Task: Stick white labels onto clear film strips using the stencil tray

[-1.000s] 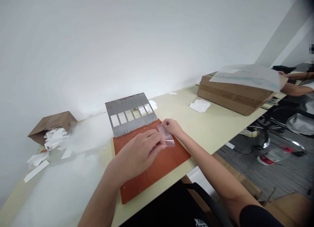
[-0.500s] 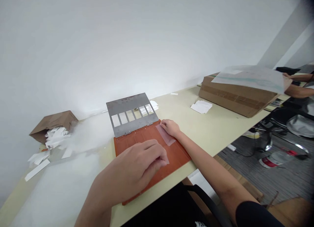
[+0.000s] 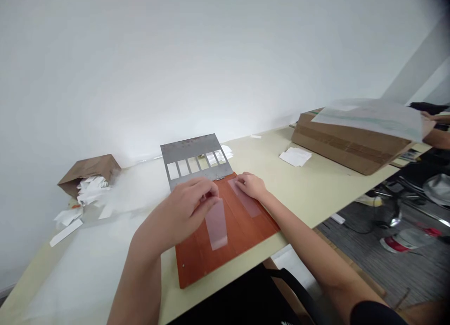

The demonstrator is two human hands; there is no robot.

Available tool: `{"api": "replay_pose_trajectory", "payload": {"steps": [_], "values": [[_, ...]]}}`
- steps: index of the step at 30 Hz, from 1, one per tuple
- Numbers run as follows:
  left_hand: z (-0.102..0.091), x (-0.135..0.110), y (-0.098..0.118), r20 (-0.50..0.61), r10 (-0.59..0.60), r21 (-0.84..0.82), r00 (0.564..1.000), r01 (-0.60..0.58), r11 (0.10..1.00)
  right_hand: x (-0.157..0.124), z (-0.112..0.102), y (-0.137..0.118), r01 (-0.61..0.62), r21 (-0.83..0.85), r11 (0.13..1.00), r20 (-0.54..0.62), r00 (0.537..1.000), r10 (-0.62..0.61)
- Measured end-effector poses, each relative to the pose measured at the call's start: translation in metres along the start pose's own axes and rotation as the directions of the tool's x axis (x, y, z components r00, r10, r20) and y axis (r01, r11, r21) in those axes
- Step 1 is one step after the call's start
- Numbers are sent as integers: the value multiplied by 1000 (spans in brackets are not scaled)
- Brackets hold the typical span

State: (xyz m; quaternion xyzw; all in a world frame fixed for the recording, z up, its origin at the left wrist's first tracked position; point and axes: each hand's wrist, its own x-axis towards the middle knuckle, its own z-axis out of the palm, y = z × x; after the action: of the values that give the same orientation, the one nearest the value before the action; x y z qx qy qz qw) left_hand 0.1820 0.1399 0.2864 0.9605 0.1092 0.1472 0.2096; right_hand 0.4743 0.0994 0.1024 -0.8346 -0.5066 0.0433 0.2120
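Bare hands, left (image 3: 190,207) and right (image 3: 251,185), and bare forearms (image 3: 309,250) at the workbench; a short black sleeve (image 3: 372,314) covers the right upper arm, matching the dark shirt (image 3: 228,306) below.

Top of the clear film strip (image 3: 216,224) hidden by the left hand (image 3: 186,207); co-worker's arm (image 3: 436,139) cut off at right edge.

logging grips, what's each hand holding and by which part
Left hand pinches a clear rectangular plastic strip by its upper end; right hand presses the end of a second strip.
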Motion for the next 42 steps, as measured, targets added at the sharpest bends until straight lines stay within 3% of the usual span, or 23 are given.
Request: {"api": "replay_pose_trajectory", "payload": {"steps": [11, 17, 20, 23, 25, 30, 36, 39, 42], "values": [[2, 6, -14, -88, -52, 36, 995, 56, 998, 1, 1, 0, 22, 44, 999, 31, 999, -24], [4, 7, -14, -137, -56, 29, 989, 61, 998, -17, -20, -26, 143, 261, 955, -18, 990, -143], [6, 11, -16, -172, -52, 18, 984, 56, 998, -39, -35, -52, 263, 465, 845, -36, 960, -279], [9, 16, -18, -207, -47, 16, 977, 51, 999, -61, -45, -74, 326, 734, 596, -66, 907, -415], [12, 19, -20, -222, -59, 0, 973, 61, 998, -70, -47, -83, 303, 781, 546, -70, 912, -405], [20, 25, -24, -223, -76, -58, 972, 64, 996, -77, -41, -89, 252, 781, 572, -61, 941, -332], [23, 22, -16, -298, -17, -88, 954, -10, 996, -79, -49, -80, 117, 907, 405, 19, 949, -316], [18, 17, -13, -359, -14, -79, 933, -15, 997, -71, -48, -70, -49, 856, 515, 152, 976, -159], [13, 12, -13, -377, -16, -57, 926, -6, 998, -59, -33, -56, -238, 712, 660, 298, 954, 24]]}}
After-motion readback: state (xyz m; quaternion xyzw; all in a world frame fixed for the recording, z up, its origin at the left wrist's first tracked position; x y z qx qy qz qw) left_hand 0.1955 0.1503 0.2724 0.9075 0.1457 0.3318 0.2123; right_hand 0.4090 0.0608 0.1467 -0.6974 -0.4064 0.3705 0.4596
